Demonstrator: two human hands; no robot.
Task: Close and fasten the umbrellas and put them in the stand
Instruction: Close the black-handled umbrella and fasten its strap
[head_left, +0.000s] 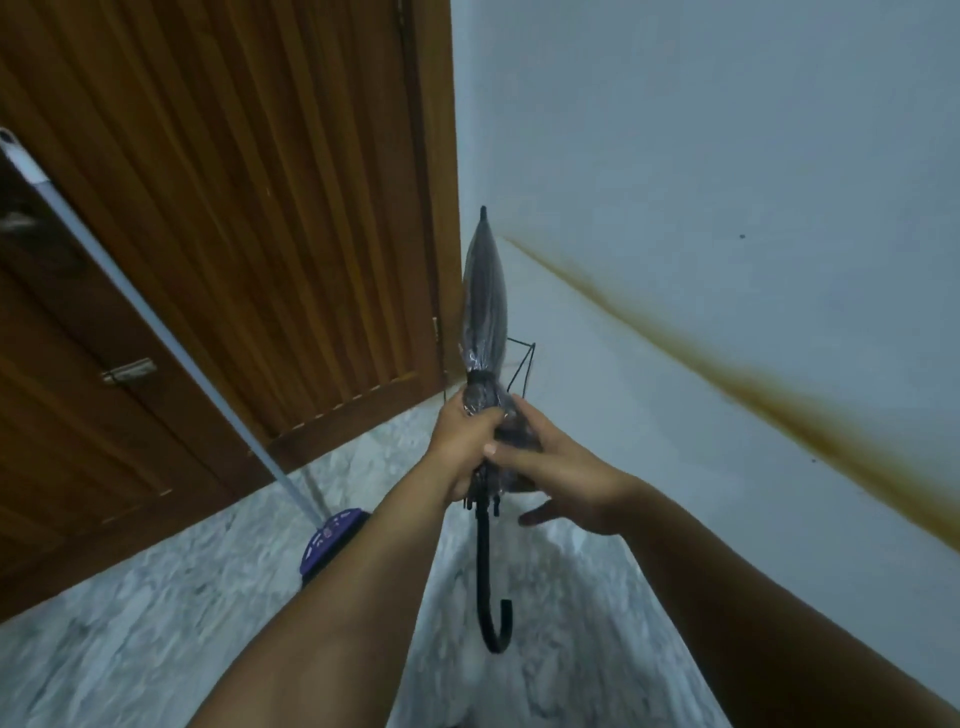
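A folded transparent umbrella (484, 306) with a black tip points away from me toward the corner. Its black hooked handle (491, 597) hangs toward me below my hands. A dark strap is wrapped round the canopy just above my hands. My left hand (462, 441) grips the gathered canopy from the left. My right hand (550, 467) is wrapped on the canopy's lower end from the right, with some fingers spread. A thin black wire stand (522, 364) shows on the floor in the corner just behind the umbrella, partly hidden by it.
A brown wooden door (234, 234) fills the left. A white wall (727, 182) with a brown stained skirting line runs on the right. A mop with a pale pole (156, 322) and purple head (332, 540) leans by the door on the marble floor.
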